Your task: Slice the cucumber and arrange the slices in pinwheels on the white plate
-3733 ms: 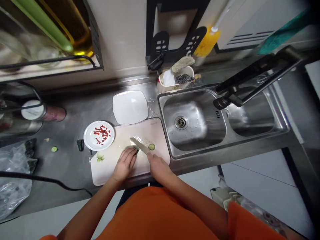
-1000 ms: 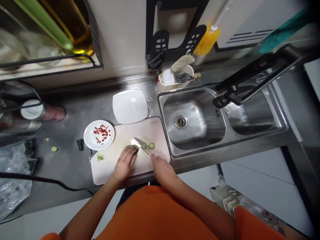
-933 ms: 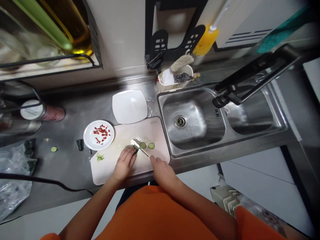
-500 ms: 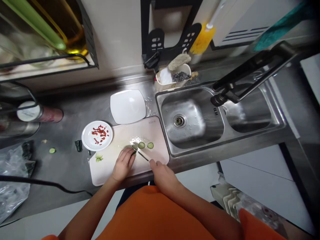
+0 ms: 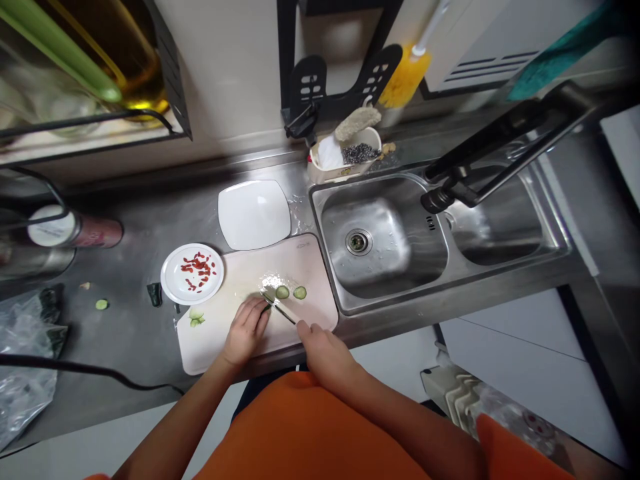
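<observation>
Cucumber (image 5: 267, 307) mostly hidden, gripped by left hand (image 5: 245, 332); knife (image 5: 283, 312) held in right hand (image 5: 327, 353); round plate (image 5: 172, 275) dotted with red bits (image 5: 201, 265).

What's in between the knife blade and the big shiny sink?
Two round green slices lie there, flat on the cutting board, between the knife and the sink. The head view shows it.

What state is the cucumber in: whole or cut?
Cut: round slices lie on the board beside the knife; the left hand holds another piece.

Steel sink (image 5: 380, 270) at right, black faucet (image 5: 493, 139) over it; pink canister (image 5: 100, 231) (white lid (image 5: 51, 225)) far left.
</observation>
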The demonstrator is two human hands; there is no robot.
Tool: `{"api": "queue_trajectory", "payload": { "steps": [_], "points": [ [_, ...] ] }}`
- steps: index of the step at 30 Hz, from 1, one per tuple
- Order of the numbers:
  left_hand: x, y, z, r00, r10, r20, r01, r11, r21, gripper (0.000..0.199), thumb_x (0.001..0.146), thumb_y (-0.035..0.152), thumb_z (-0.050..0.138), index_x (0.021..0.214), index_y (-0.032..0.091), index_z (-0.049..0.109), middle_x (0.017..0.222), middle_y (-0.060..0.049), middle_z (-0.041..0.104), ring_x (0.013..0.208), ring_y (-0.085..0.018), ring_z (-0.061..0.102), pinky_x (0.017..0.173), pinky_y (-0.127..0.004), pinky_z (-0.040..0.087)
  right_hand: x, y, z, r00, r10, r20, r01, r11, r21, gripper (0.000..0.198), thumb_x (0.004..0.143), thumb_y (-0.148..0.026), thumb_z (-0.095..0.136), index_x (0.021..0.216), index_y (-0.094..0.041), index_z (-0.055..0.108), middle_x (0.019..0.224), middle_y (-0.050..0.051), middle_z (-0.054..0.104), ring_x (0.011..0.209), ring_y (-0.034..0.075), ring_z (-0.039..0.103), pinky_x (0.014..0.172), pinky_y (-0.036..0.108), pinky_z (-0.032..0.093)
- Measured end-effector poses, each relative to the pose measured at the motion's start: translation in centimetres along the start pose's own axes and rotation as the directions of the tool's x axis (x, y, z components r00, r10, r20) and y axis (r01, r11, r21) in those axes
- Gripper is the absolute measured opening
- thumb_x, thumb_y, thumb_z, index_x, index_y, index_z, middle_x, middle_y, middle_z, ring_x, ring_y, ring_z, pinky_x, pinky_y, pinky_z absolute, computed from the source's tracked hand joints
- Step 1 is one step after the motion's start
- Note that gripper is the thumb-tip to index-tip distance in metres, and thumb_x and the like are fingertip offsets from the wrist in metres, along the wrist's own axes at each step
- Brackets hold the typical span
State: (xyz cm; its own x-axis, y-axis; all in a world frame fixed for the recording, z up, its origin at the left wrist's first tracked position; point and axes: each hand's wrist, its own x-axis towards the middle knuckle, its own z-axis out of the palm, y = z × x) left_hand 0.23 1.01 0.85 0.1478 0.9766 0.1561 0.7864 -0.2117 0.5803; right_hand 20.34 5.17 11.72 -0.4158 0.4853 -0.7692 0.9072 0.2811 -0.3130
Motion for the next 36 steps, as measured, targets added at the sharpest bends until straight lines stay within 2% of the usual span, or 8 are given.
{"api": "queue_trajectory", "payload": {
  "steps": [21, 29, 36],
  "points": [
    [0.3, 0.4, -0.3, 1.0, 0.006, 0.016, -0.006, 1.0, 0.004, 0.023, 0.089, 0.018, 0.048, 0.11, 0.018, 0.056, 0.109, -0.009, 0.063, 0.107, -0.021, 0.057, 0.099, -0.043, 0.046, 3.1, -0.9, 0.5, 0.996, -0.031, -0.079, 0.031, 1.0, 0.002, 0.032, 0.088, -0.004, 0.028, 0.11, -0.014, 0.048, 0.089, 0.012, 0.063, 0.083, 0.022, 0.065, 0.067, 0.028, 0.046],
    [0.2, 0.3, -0.2, 1.0, -0.001, 0.024, 0.001, 1.0, -0.006, 0.023, 0.089, 0.018, 0.048, 0.111, 0.017, 0.056, 0.106, -0.009, 0.063, 0.107, -0.021, 0.056, 0.099, -0.043, 0.046, 5.1, -1.5, 1.2, 0.993, -0.04, -0.113, 0.046, 0.998, 0.045, 0.037, 0.088, -0.005, 0.026, 0.116, -0.013, 0.049, 0.094, 0.014, 0.064, 0.087, 0.022, 0.064, 0.071, 0.029, 0.046],
    [0.1, 0.1, -0.2, 1.0, 0.004, 0.021, -0.003, 1.0, -0.012, 0.027, 0.09, 0.019, 0.047, 0.116, 0.018, 0.054, 0.109, -0.009, 0.062, 0.107, -0.021, 0.057, 0.098, -0.044, 0.046, 4.9, -0.7, 0.9, 0.995, -0.034, -0.097, 0.041, 0.997, 0.072, 0.041, 0.084, -0.004, 0.03, 0.119, -0.015, 0.048, 0.097, 0.011, 0.063, 0.088, 0.021, 0.063, 0.072, 0.028, 0.045]
  ]
}}
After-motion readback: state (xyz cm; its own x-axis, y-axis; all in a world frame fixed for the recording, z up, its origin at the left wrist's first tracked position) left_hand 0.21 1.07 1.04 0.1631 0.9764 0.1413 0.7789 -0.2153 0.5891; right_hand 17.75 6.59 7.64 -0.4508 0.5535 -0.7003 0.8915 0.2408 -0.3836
